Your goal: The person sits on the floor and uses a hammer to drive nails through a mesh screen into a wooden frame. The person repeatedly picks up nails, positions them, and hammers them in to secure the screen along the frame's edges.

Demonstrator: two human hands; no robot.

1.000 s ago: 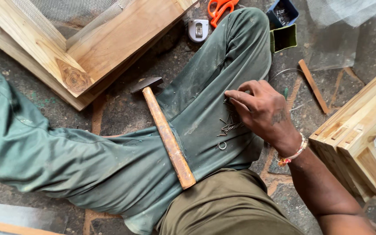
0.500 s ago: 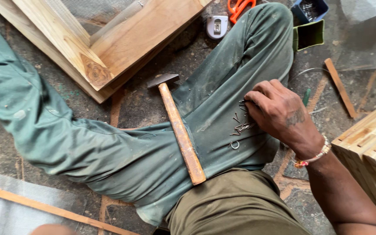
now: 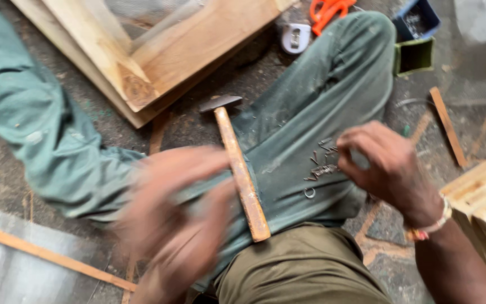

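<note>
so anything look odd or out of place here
Yes: a hammer lies loose across the person's thigh, and a small heap of nails sits on the green trouser leg beside the right hand, where either could slide off. The left hand is too blurred to judge its grip.

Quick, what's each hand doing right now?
Left hand: too blurred to tell, close to the hammer.
Right hand: fingers curled beside the nails on the thigh; grip unclear.
</note>
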